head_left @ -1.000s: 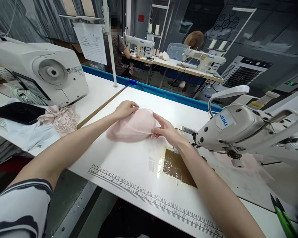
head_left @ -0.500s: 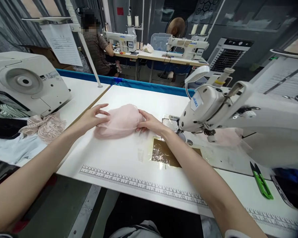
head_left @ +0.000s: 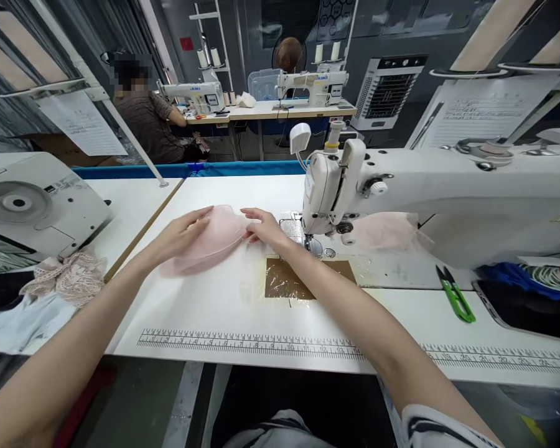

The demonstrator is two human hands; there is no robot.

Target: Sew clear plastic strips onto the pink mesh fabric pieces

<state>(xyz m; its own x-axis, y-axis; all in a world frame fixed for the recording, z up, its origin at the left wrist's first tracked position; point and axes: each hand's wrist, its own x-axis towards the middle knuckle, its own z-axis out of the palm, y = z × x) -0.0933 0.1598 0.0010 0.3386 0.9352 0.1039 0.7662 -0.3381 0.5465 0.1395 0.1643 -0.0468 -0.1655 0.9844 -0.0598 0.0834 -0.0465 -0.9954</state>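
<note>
A sheer pink fabric piece [head_left: 214, 236] lies on the white table, left of the sewing machine's needle area. My left hand [head_left: 184, 230] rests on its left side with the fingers stretched out over the cloth. At its right edge, my right hand [head_left: 262, 227] has thumb and fingers closed on the fabric. The white sewing machine [head_left: 329, 186] stands to the right of my right hand. Behind its needle, another pink sheer piece [head_left: 385, 230] lies under the arm.
Green snips [head_left: 457, 297] and a dark phone [head_left: 527, 305] lie at the right. Beige lace [head_left: 72, 274] is beside the left machine [head_left: 37, 205]. A printed ruler [head_left: 261, 343] runs along the front edge. A person [head_left: 144, 118] sits at a far table.
The view has turned to the right. The pink fabric is now tilted, its left end lower, and my left hand lies further over it. My right hand stays at its right edge.
</note>
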